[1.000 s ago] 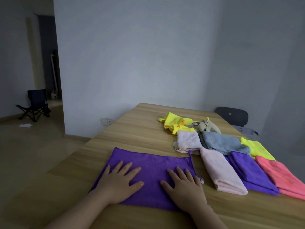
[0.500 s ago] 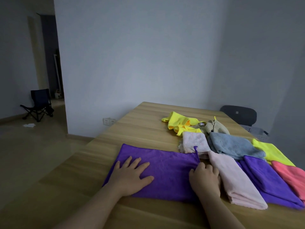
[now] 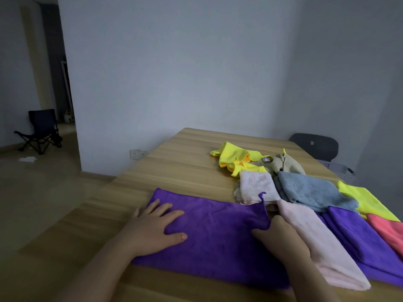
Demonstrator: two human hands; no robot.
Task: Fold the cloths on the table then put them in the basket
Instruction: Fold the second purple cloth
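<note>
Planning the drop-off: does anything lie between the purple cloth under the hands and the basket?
Yes. The basket sits beyond the table at far right, and the pink cloth, blue cloth and yellow cloth lie across the way. They lie low, so the spread purple cloth could likely be carried over them.

My left hand [image 3: 156, 227] lies flat, palm down, fingers straight and spread, thumb stretched out to the right, pressing on the purple cloth [image 3: 218, 240]. Its forearm runs in from the lower left. My right hand [image 3: 281, 238] is turned on its side (fingers mostly hidden), thumb over the cloth's right edge, pinching it. That forearm comes up from the bottom.
</note>
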